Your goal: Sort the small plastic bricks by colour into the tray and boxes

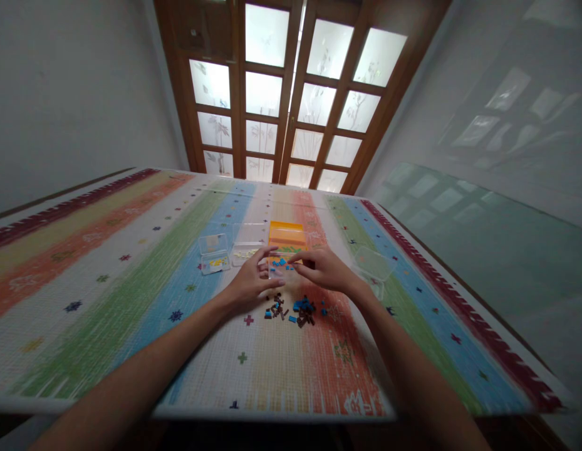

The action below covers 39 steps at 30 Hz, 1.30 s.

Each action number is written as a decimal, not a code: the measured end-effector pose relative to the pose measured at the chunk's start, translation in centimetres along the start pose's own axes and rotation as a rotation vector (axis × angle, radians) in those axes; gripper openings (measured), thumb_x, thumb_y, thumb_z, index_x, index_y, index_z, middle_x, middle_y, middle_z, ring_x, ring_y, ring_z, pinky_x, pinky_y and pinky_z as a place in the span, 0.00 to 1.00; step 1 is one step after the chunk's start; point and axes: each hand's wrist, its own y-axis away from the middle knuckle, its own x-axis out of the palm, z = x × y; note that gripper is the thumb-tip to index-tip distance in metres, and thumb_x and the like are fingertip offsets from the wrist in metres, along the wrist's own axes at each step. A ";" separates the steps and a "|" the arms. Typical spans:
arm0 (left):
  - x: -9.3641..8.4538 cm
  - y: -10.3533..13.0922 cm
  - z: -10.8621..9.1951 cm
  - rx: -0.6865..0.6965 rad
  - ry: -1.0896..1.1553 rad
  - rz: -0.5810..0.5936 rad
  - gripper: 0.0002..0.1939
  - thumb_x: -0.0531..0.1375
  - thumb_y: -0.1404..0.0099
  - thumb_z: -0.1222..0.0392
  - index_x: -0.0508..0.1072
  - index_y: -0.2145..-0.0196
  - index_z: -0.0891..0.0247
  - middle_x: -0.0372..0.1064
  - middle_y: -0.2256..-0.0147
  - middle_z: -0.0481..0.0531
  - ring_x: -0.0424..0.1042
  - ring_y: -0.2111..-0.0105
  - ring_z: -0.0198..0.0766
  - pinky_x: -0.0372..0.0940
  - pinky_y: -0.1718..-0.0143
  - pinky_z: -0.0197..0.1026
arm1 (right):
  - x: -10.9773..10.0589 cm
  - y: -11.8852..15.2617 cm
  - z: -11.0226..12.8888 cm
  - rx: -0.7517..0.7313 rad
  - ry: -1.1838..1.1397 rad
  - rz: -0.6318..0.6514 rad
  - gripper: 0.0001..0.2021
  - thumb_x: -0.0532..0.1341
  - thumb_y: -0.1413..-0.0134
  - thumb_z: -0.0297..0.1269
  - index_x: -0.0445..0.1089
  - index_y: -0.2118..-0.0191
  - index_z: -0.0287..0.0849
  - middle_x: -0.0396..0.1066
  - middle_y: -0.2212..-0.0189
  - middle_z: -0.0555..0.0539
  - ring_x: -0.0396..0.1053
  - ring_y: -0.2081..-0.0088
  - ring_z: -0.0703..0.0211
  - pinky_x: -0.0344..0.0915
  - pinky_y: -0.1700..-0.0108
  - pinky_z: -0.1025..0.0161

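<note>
My left hand curls round the left side of a small clear plastic box, its thumb at the near side and its fingers at the far side. Several small blue bricks lie in that box. Over the box's right side is my right hand, thumb and index finger brought together near the blue bricks; whatever they pinch is too small to make out. On the tablecloth just below both hands lies a loose pile of brown bricks and blue bricks.
Behind the hands stands an orange box with green pieces before it. To the left are open clear cases with yellow pieces and pale pieces. Another clear container sits right, beyond my right wrist. A striped tablecloth covers the table.
</note>
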 end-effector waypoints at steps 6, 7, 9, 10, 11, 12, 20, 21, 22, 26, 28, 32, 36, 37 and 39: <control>-0.5 -0.5 0.1 -0.013 -0.022 -0.029 0.39 0.72 0.50 0.63 0.63 0.42 0.60 0.62 0.41 0.63 0.76 0.55 0.43 0.72 0.52 0.50 | 0.6 1.5 0.3 -0.014 -0.032 0.147 0.10 0.60 0.44 0.32 0.80 0.64 0.39 0.66 0.82 0.53 0.60 0.79 0.68 0.51 0.73 0.69; -0.6 -0.6 0.1 -0.019 -0.024 -0.034 0.39 0.72 0.49 0.63 0.63 0.42 0.60 0.62 0.41 0.63 0.76 0.56 0.43 0.72 0.52 0.49 | 1.0 1.7 0.3 -0.020 -0.011 0.174 0.10 0.60 0.44 0.32 0.80 0.63 0.40 0.68 0.81 0.52 0.61 0.78 0.67 0.52 0.72 0.69; -0.8 -0.8 0.2 -0.025 -0.015 -0.042 0.39 0.72 0.49 0.63 0.63 0.42 0.61 0.62 0.41 0.63 0.76 0.56 0.42 0.73 0.52 0.48 | 1.8 1.8 0.2 -0.045 0.041 0.208 0.10 0.60 0.43 0.32 0.80 0.60 0.42 0.74 0.77 0.50 0.66 0.75 0.65 0.55 0.69 0.68; -0.8 -0.8 0.3 -0.022 -0.007 -0.043 0.39 0.72 0.49 0.63 0.62 0.42 0.61 0.62 0.41 0.63 0.77 0.56 0.42 0.73 0.52 0.48 | 2.2 1.9 0.2 -0.060 0.059 0.218 0.11 0.60 0.43 0.32 0.80 0.59 0.42 0.76 0.74 0.48 0.67 0.73 0.64 0.57 0.67 0.67; -0.9 -0.9 0.5 -0.015 0.004 -0.042 0.39 0.71 0.49 0.64 0.62 0.41 0.61 0.62 0.41 0.63 0.77 0.57 0.42 0.73 0.52 0.48 | 2.6 1.9 0.2 -0.076 0.063 0.226 0.11 0.60 0.42 0.32 0.79 0.58 0.43 0.77 0.72 0.47 0.69 0.71 0.62 0.58 0.65 0.67; -1.0 -0.9 0.5 -0.005 0.016 -0.038 0.39 0.71 0.49 0.64 0.62 0.41 0.60 0.62 0.41 0.63 0.77 0.57 0.42 0.73 0.52 0.48 | 2.9 1.8 0.2 -0.091 0.052 0.234 0.12 0.60 0.42 0.31 0.79 0.57 0.43 0.78 0.70 0.47 0.70 0.69 0.62 0.60 0.64 0.66; -1.0 -0.9 0.4 0.022 0.032 -0.030 0.39 0.70 0.49 0.66 0.62 0.41 0.59 0.61 0.40 0.62 0.78 0.57 0.41 0.73 0.50 0.49 | 4.4 1.8 1.0 -0.124 0.024 0.297 0.10 0.61 0.45 0.27 0.79 0.61 0.42 0.77 0.74 0.49 0.68 0.74 0.64 0.59 0.67 0.67; -1.0 -0.9 0.4 0.026 0.032 -0.034 0.39 0.70 0.49 0.66 0.62 0.41 0.59 0.61 0.40 0.63 0.78 0.56 0.41 0.73 0.50 0.49 | 4.3 1.9 1.1 -0.115 0.043 0.293 0.10 0.61 0.46 0.27 0.79 0.62 0.41 0.76 0.74 0.49 0.68 0.74 0.63 0.59 0.67 0.67; -1.0 -0.8 0.3 0.029 0.032 -0.037 0.38 0.70 0.49 0.66 0.62 0.41 0.60 0.61 0.39 0.63 0.77 0.56 0.41 0.72 0.50 0.49 | 4.1 1.9 1.1 -0.101 0.063 0.290 0.09 0.61 0.47 0.27 0.79 0.63 0.41 0.76 0.74 0.48 0.68 0.73 0.63 0.59 0.67 0.67; -0.9 -0.8 0.2 0.020 0.031 -0.044 0.38 0.70 0.49 0.67 0.63 0.41 0.60 0.61 0.40 0.64 0.77 0.56 0.42 0.72 0.49 0.50 | 3.5 1.9 1.1 -0.061 0.089 0.284 0.08 0.62 0.48 0.26 0.79 0.65 0.41 0.77 0.72 0.47 0.70 0.70 0.61 0.60 0.64 0.66; -0.9 -0.8 0.2 0.012 0.034 -0.045 0.38 0.70 0.49 0.67 0.63 0.41 0.60 0.61 0.40 0.63 0.77 0.56 0.41 0.72 0.49 0.50 | 3.6 1.9 1.0 -0.094 0.053 0.275 0.09 0.61 0.46 0.27 0.79 0.63 0.41 0.77 0.72 0.48 0.70 0.70 0.62 0.61 0.63 0.66; -0.9 -0.8 0.1 0.015 0.035 -0.043 0.38 0.70 0.50 0.68 0.63 0.42 0.60 0.62 0.40 0.62 0.77 0.57 0.41 0.73 0.50 0.50 | 4.6 1.7 1.0 -0.181 0.026 0.291 0.10 0.60 0.43 0.27 0.79 0.61 0.43 0.77 0.71 0.48 0.69 0.70 0.63 0.60 0.64 0.67; -1.0 -0.8 0.2 0.024 0.016 -0.046 0.38 0.69 0.49 0.67 0.63 0.42 0.59 0.61 0.40 0.61 0.77 0.55 0.43 0.72 0.48 0.50 | 4.8 1.7 1.1 -0.140 0.045 0.301 0.09 0.61 0.44 0.26 0.79 0.62 0.41 0.76 0.72 0.48 0.67 0.72 0.65 0.58 0.67 0.68; -1.0 -0.8 0.2 0.021 0.015 -0.048 0.38 0.69 0.49 0.67 0.63 0.42 0.59 0.61 0.40 0.61 0.77 0.54 0.43 0.72 0.48 0.50 | 4.7 1.8 1.1 -0.122 0.042 0.310 0.08 0.62 0.45 0.26 0.79 0.63 0.40 0.76 0.73 0.48 0.66 0.73 0.65 0.57 0.67 0.68; -1.0 -0.9 0.3 0.014 0.021 -0.052 0.38 0.70 0.49 0.67 0.63 0.42 0.59 0.61 0.40 0.61 0.77 0.54 0.43 0.72 0.48 0.51 | 4.5 1.9 1.2 -0.099 0.042 0.329 0.08 0.62 0.46 0.26 0.79 0.63 0.40 0.76 0.73 0.48 0.66 0.73 0.65 0.57 0.68 0.68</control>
